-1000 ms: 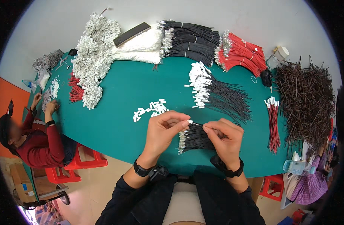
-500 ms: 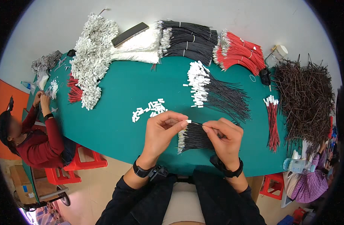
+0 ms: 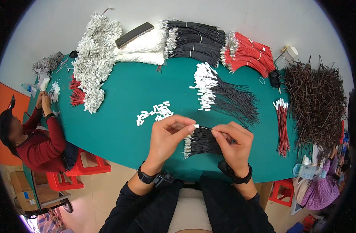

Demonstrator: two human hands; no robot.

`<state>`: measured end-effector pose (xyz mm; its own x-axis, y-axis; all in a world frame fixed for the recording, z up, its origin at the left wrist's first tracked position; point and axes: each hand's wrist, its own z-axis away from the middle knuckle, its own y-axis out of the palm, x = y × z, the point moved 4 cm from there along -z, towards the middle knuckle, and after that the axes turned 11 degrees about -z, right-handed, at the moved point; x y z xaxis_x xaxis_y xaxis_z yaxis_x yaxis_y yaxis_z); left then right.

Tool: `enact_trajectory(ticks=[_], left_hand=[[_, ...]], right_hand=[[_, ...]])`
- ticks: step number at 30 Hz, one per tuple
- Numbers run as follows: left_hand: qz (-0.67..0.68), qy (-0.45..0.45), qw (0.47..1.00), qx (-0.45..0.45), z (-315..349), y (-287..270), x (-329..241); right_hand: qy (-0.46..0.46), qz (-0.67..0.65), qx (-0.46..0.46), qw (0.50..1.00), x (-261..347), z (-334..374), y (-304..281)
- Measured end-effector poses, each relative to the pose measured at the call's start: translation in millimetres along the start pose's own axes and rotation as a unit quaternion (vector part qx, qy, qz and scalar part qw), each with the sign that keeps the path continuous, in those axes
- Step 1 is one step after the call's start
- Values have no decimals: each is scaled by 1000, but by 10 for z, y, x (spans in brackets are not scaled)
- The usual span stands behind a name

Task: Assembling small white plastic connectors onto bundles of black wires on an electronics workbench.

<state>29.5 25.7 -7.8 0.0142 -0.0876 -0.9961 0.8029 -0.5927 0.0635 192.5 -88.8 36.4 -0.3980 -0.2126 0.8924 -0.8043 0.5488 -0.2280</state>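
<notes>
Between thumb and forefinger, my left hand (image 3: 165,136) pinches a small white connector housing (image 3: 196,126). My right hand (image 3: 235,143) grips a thin black wire (image 3: 204,127), whose end meets the housing; how deep it sits inside is too small to tell. Under both hands lies a bundle of black wires (image 3: 203,142) with bare metal terminals at its left end. Loose white housings (image 3: 161,110) are scattered just beyond my left hand. Farther off, a pile of black wires (image 3: 234,99) has white housings (image 3: 205,86) on its left ends.
Bundled black wires (image 3: 197,42), red wires (image 3: 249,54), white bags (image 3: 143,46) and a white connector heap (image 3: 94,58) line the back of the green table (image 3: 120,93). Red wires (image 3: 282,128) and a dark tangled pile (image 3: 315,105) lie right. A person (image 3: 38,143) works at left.
My right hand has shifted very slightly to the right along the wire. My left hand keeps its pinch on the housing almost in the same place.
</notes>
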Motion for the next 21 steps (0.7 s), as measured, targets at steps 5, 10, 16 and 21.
enact_trajectory(ticks=[5, 10, 16, 21], left_hand=[[-3, -1, 1000, 0, 6, 6, -7], [0, 7, 1000, 10, 5, 10, -6], [-15, 17, 1000, 20, 16, 19, -32], [-33, 51, 998, 17, -1, -4, -3]], right_hand=[[7, -1, 5, 1000, -4, -4, 13], [13, -5, 11, 1000, 3, -16, 34], [20, -16, 23, 999, 12, -38, 48], [23, -26, 33, 999, -3, -33, 61]])
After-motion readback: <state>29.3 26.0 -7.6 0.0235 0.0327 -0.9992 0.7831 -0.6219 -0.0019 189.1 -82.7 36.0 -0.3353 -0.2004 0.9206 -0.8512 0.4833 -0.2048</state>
